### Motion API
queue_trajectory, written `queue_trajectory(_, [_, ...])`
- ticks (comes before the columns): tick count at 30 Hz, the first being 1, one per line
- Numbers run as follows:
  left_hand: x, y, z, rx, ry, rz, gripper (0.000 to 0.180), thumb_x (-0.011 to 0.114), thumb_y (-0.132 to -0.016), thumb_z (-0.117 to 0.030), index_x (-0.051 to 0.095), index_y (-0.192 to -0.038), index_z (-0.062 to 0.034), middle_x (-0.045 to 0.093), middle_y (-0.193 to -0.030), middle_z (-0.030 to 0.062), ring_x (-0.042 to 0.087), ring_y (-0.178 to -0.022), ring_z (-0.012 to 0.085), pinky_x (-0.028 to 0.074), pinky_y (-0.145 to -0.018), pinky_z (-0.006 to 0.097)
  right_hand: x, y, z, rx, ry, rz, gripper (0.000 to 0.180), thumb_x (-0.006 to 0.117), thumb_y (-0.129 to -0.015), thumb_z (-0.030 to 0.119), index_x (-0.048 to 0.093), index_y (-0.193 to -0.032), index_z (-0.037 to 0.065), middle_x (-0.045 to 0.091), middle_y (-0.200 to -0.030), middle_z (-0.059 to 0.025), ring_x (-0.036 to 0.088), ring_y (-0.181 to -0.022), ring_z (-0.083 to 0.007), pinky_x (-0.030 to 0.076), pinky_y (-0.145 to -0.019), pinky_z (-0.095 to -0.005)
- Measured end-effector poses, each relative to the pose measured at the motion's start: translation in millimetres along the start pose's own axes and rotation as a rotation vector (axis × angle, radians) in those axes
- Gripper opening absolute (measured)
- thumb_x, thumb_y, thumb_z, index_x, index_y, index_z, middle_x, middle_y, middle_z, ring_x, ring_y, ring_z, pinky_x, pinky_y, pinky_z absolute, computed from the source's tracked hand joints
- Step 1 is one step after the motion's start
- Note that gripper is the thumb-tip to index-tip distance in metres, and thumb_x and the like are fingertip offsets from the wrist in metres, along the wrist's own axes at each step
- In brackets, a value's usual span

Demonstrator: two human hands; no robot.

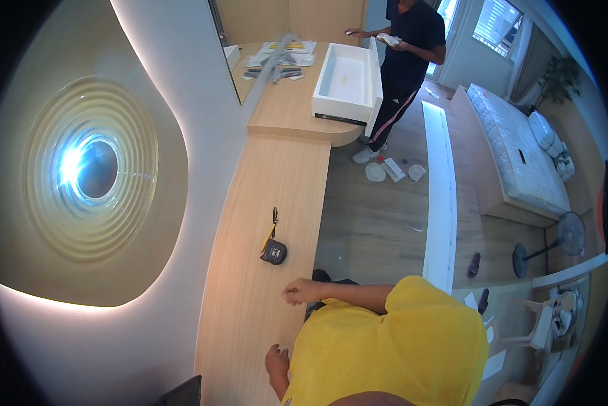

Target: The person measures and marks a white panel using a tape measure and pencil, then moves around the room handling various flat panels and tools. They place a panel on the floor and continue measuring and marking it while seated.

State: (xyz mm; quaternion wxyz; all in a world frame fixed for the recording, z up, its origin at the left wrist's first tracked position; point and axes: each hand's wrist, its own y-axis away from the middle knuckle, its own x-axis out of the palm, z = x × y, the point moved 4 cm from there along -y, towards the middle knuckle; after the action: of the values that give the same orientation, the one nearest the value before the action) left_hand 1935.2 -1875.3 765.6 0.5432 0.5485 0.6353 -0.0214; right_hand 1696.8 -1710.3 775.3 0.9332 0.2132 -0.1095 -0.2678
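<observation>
A long light-wood desktop (263, 176) runs in front of me. On it lies a black tape measure (274, 252) with a yellow-and-black wrist strap. My right hand (302, 291) is over the desktop's near edge, close to the tape measure but apart from it. Its fingers are curled in loosely, and nothing shows in them. My left hand (277, 362) is lower down at the same edge, its fingers half bent and the thumb standing off. It appears to hold nothing.
A white drawer (344, 74) sits on the raised far counter beside plastic-wrapped parts (284, 61). Behind it stands another person (415, 34) holding something pale. A glowing ringed wall panel (91, 169) is left. A bed (513, 142), a fan (571, 233) and floor scraps (394, 169) are right.
</observation>
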Motion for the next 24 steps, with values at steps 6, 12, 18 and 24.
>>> queue_trajectory(6, [-7,-12,-21,0.095,0.244,0.019,0.046,0.072,-0.086,-0.019,0.062,-0.126,0.0034,0.070,-0.112,0.0251,0.069,-0.103,0.0347,0.054,-0.089,0.040,-24,-1,72,-0.169,-0.365,-0.056,0.040,0.057,-0.101,0.035,0.062,-0.115,-0.002,0.068,-0.101,-0.0067,0.067,-0.090,-0.0159,0.057,-0.082,-0.0308])
queue_trajectory(12, [-3,-21,-44,0.130,0.435,0.052,0.044,0.072,-0.086,-0.017,0.064,-0.124,0.0040,0.071,-0.110,0.0246,0.070,-0.102,0.0301,0.054,-0.089,0.038,-22,6,49,0.124,-0.314,-0.075,0.036,0.060,-0.099,0.033,0.065,-0.111,0.000,0.068,-0.100,-0.0091,0.068,-0.090,-0.0183,0.057,-0.081,-0.0324])
queue_trajectory(18, [8,-5,-55,0.052,0.377,0.193,0.038,0.069,-0.087,-0.019,0.068,-0.116,0.0048,0.070,-0.111,0.0253,0.069,-0.105,0.0324,0.052,-0.090,0.038,18,27,-8,0.220,-0.245,0.014,0.034,0.062,-0.099,0.032,0.066,-0.112,0.001,0.069,-0.099,-0.0087,0.068,-0.089,-0.0192,0.058,-0.080,-0.0339])
queue_trajectory(24, [-1,9,-76,0.112,0.300,0.167,0.046,0.066,-0.089,-0.022,0.062,-0.127,0.0031,0.068,-0.117,0.0256,0.067,-0.109,0.0360,0.051,-0.093,0.039,-33,34,84,-0.187,-0.669,-0.203,0.032,0.067,-0.097,0.028,0.066,-0.113,0.000,0.069,-0.094,-0.0054,0.067,-0.083,-0.0142,0.057,-0.076,-0.0310])
